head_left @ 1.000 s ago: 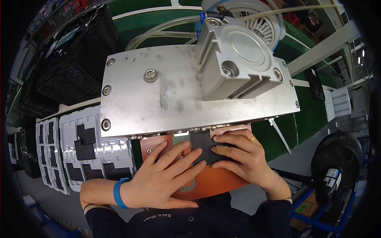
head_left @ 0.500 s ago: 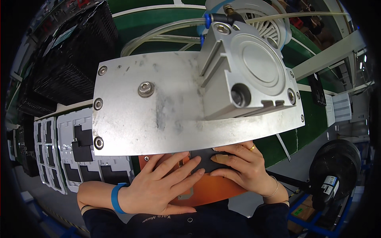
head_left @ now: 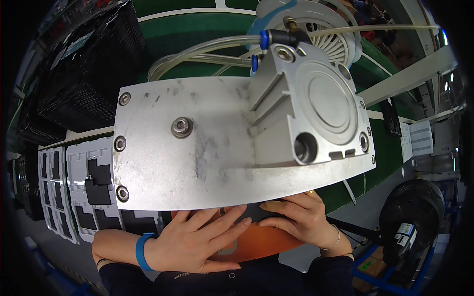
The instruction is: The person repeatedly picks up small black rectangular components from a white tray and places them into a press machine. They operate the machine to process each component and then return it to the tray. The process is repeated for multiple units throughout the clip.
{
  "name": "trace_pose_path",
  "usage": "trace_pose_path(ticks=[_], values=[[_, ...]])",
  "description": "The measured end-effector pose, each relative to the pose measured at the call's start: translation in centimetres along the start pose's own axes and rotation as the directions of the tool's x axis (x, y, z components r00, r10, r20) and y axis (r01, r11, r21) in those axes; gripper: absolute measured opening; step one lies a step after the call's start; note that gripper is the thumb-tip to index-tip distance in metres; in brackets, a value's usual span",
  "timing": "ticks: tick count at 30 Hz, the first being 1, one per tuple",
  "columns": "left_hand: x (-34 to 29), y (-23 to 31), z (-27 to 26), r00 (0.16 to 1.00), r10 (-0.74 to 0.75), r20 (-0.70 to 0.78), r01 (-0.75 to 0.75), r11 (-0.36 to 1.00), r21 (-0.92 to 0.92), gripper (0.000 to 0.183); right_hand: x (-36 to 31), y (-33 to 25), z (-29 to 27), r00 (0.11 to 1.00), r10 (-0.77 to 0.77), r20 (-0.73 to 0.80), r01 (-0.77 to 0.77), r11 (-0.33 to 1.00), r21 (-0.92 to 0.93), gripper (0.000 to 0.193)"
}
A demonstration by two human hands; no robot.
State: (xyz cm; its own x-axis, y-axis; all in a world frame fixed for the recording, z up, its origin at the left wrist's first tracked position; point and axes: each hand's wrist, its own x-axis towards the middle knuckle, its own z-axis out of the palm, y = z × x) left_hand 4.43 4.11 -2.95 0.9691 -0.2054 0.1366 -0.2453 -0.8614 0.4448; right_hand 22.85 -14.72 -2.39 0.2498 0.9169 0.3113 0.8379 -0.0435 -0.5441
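A flat dark piece [head_left: 254, 212] lies over an orange base plate [head_left: 269, 242], partly hidden under the front edge of a thick silver metal plate [head_left: 222, 172]. My left hand [head_left: 197, 239] spreads flat over the orange base, its fingers stretched out and their tips by the dark piece's left side. At the piece's right side, my right hand [head_left: 301, 217] has its thumb and bent fingers on it; some fingertips go out of sight beneath the metal plate. A square pneumatic cylinder [head_left: 326, 106] is mounted on top of the metal plate.
Clear air hoses [head_left: 207, 44] run from the cylinder. White trays [head_left: 79, 185] with dark flat pieces are at the left, below stacked black trays [head_left: 84, 79]. Behind the cylinder is a white fan [head_left: 328, 42]; a black fan [head_left: 412, 212] stands at the right.
The metal plate and cylinder appear lower in the picture and cover more of the dark piece and fingers. Both hands keep nearly the same places around the piece.
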Motion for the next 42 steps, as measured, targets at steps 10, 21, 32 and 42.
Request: trace_pose_path(ticks=[10, 21, 32, 42], values=[[-0.13, -0.09, 0.17, 1.000, 0.011, 0.008, -0.011, 1.000, 0.008, 0.076, -0.19, 0.19, 0.12, 1.000, 0.014, -0.008, -0.014, 0.999, 0.034, 0.033], [-0.45, -0.03, 0.39, 0.999, 0.002, 0.044, -0.002, 1.000, 0.020, 0.076, -0.13, 0.04, 0.06, 1.000, 0.021, -0.004, -0.021, 1.000, 0.019, 0.033], [-0.43, 0.00, 0.26, 0.998, 0.005, 0.056, -0.006, 1.000, 0.008, 0.075, 0.01, -0.26, -0.46, 0.997, 0.056, 0.061, -0.058, 0.998, 0.030, 0.042], [-0.44, 0.01, 0.13, 0.999, 0.009, 0.052, -0.009, 1.000, -0.003, 0.074, 0.16, -0.10, -0.17, 1.000, 0.030, -0.003, -0.030, 0.999, 0.040, 0.034]])
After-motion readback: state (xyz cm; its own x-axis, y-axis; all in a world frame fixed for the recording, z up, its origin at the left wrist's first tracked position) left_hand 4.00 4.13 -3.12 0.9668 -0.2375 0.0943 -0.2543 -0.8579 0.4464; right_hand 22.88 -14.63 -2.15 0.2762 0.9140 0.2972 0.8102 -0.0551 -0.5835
